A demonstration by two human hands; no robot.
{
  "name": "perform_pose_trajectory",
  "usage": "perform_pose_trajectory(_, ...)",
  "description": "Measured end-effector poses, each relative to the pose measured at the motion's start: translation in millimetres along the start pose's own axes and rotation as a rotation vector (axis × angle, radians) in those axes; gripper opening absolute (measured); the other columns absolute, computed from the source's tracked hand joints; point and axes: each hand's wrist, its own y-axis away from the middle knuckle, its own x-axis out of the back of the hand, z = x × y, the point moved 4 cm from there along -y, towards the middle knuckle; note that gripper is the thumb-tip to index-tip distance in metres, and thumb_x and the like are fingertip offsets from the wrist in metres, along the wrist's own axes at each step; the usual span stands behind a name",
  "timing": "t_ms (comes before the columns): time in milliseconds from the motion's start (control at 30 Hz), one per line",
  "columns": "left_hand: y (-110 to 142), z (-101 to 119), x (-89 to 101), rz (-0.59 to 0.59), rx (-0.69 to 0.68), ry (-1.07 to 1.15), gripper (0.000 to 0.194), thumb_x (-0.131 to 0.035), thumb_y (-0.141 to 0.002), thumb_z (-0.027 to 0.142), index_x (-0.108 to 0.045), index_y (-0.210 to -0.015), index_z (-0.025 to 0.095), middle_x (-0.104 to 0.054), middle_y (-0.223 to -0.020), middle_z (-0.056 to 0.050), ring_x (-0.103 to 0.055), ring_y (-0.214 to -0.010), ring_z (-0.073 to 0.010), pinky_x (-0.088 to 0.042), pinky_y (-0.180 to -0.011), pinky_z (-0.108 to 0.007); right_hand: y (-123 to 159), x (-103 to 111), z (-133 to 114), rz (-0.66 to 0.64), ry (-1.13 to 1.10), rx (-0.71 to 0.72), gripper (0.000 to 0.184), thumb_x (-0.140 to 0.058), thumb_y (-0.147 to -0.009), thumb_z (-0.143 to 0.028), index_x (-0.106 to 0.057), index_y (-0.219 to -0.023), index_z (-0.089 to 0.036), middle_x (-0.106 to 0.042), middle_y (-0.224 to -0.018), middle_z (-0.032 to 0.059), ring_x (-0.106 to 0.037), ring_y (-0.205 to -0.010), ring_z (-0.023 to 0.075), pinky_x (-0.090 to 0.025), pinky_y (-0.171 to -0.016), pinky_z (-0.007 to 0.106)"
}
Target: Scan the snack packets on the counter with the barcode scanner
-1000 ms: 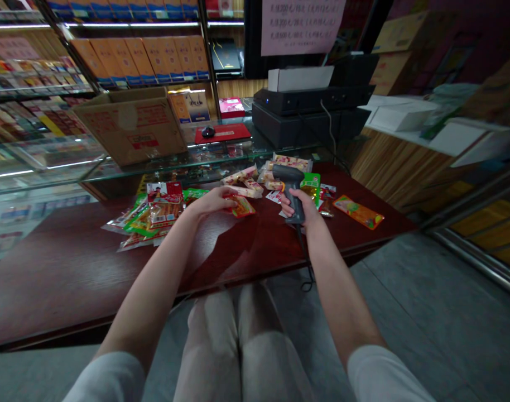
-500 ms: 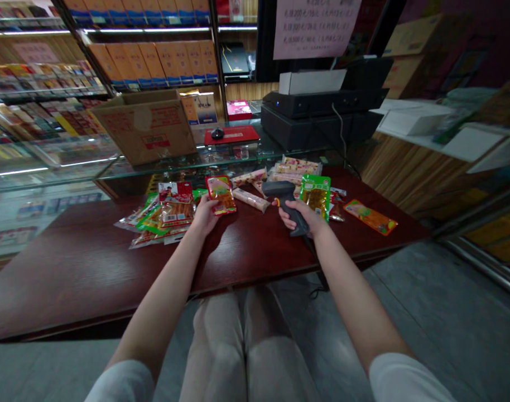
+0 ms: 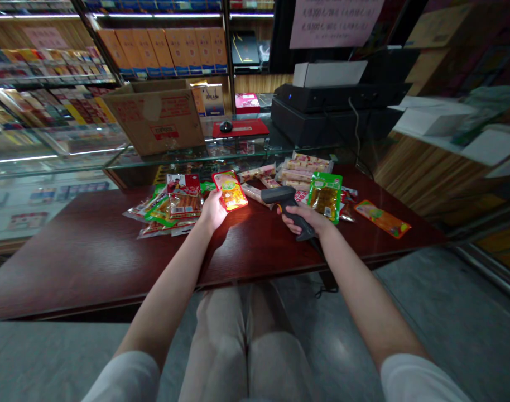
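Note:
My left hand (image 3: 214, 211) is closed on the lower left edge of a red and yellow snack packet (image 3: 230, 191), held above the table. Bright light falls on the packet and on the fingers. In my right hand (image 3: 302, 219) is a dark grey barcode scanner (image 3: 280, 195), its head pointing left towards the packet. Left of my left hand lies a pile of snack packets, with a red and clear one (image 3: 183, 195) on top. A green snack packet (image 3: 325, 196) lies just beyond my right hand. Several wrapped pink and white bars (image 3: 303, 170) are heaped behind the scanner.
A long orange packet (image 3: 383, 218) lies at the right of the dark red table (image 3: 246, 251). Behind it, a glass counter carries an open cardboard box (image 3: 154, 120), a mouse (image 3: 225, 127) on a red mat and a black cash register (image 3: 322, 120).
The packet in my left hand is now brightly lit and tilted more upright. My right hand keeps hold of the scanner. The whole view has shifted slightly.

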Motion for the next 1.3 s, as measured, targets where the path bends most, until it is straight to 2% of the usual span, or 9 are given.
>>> perform_pose_trajectory(167, 0, 9, 5.8, 0.118, -0.219, -0.347, 0.018, -0.056, -0.082, 0.033, -0.046, -0.093, 0.023, -0.062, -0.083, 0.000, -0.065, -0.083, -0.0186, -0.053, -0.083, -0.037, 1, 3, -1, 0.030, 0.002, 0.019, 0.034, -0.067, -0.082, -0.043, -0.053, -0.098, -0.016, -0.051, -0.058, -0.0072, -0.040, -0.034, 0.0060, -0.032, -0.034, 0.020)
perform_pose_trajectory(333, 20, 65, 12.8, 0.423, -0.466, -1.133, 0.020, -0.046, -0.085, 0.033, -0.053, -0.102, 0.023, -0.066, -0.091, -0.008, -0.065, -0.094, -0.0271, -0.047, -0.091, -0.043, 5, 9, -11, 0.095, -0.045, 0.130, 0.031, -0.065, -0.082, -0.042, -0.053, -0.098, -0.018, -0.050, -0.057, -0.0074, -0.036, -0.034, 0.0060, -0.030, -0.035, 0.020)
perform_pose_trajectory(500, 15, 128, 40.2, 0.611, -0.308, -1.583, 0.040, -0.048, -0.082, 0.038, -0.059, -0.112, 0.014, -0.066, -0.106, -0.027, -0.059, -0.109, -0.0479, -0.040, -0.091, -0.064, 8, 21, -20, 0.167, -0.117, 0.219, 0.028, -0.067, -0.080, -0.042, -0.050, -0.085, -0.020, -0.049, -0.056, -0.0070, -0.035, -0.034, 0.0058, -0.030, -0.034, 0.020)
perform_pose_trajectory(667, -3, 144, 72.7, 0.591, -0.125, -1.787, 0.042, -0.057, -0.075, 0.032, -0.064, -0.110, 0.010, -0.057, -0.123, -0.036, -0.048, -0.123, -0.0540, -0.033, -0.095, -0.070, 9, 23, -21, 0.205, -0.118, 0.230, 0.028, -0.068, -0.079, -0.040, -0.048, -0.081, -0.021, -0.049, -0.056, -0.0064, -0.038, -0.035, 0.0064, -0.031, -0.034, 0.021)
perform_pose_trajectory(833, 19, 125, 22.8, 0.478, -0.531, -1.865, 0.043, -0.044, -0.086, 0.031, -0.059, -0.121, 0.011, -0.051, -0.131, -0.031, -0.040, -0.129, -0.0494, -0.030, -0.099, -0.068, 8, 22, -19, 0.223, -0.110, 0.234, 0.026, -0.067, -0.081, -0.037, -0.049, -0.086, -0.020, -0.051, -0.058, -0.0061, -0.039, -0.035, 0.0058, -0.032, -0.035, 0.020)
perform_pose_trajectory(933, 17, 84, -31.8, 0.083, -0.637, -1.974, 0.041, -0.038, -0.091, 0.027, -0.059, -0.124, 0.015, -0.056, -0.127, -0.023, -0.046, -0.125, -0.0414, -0.036, -0.100, -0.059, 7, 24, -18, 0.224, -0.098, 0.222, 0.028, -0.068, -0.080, -0.039, -0.050, -0.089, -0.019, -0.052, -0.058, -0.0062, -0.040, -0.035, 0.0060, -0.033, -0.035, 0.020)
perform_pose_trajectory(1033, -5, 33, -67.4, -0.289, -0.565, -2.009, 0.048, -0.038, -0.092, 0.025, -0.049, -0.138, 0.019, -0.053, -0.136, -0.018, -0.051, -0.120, -0.0336, -0.042, -0.098, -0.049, 7, 26, -18, 0.235, -0.086, 0.223, 0.030, -0.068, -0.079, -0.041, -0.051, -0.091, -0.019, -0.051, -0.058, -0.0068, -0.040, -0.035, 0.0061, -0.033, -0.036, 0.019)
perform_pose_trajectory(1167, -42, -13, -70.5, -0.425, -0.363, -2.057, 0.057, -0.044, -0.091, 0.028, -0.039, -0.148, 0.024, -0.038, -0.153, -0.012, -0.041, -0.130, -0.0370, -0.040, -0.100, -0.051, 9, 27, -19, 0.258, -0.100, 0.236, 0.031, -0.068, -0.079, -0.041, -0.053, -0.093, -0.019, -0.050, -0.058, -0.0075, -0.039, -0.035, 0.0051, -0.033, -0.036, 0.018)
perform_pose_trajectory(1300, -55, -15, -56.3, -0.331, -0.357, -2.034, 0.048, -0.062, -0.083, 0.038, -0.058, -0.129, 0.023, -0.048, -0.139, -0.015, -0.041, -0.127, -0.0417, -0.039, -0.099, -0.054, 8, 27, -18, 0.273, -0.100, 0.233, 0.029, -0.069, -0.079, -0.040, -0.052, -0.089, -0.019, -0.050, -0.058, -0.0071, -0.039, -0.036, 0.0051, -0.035, -0.036, 0.019)
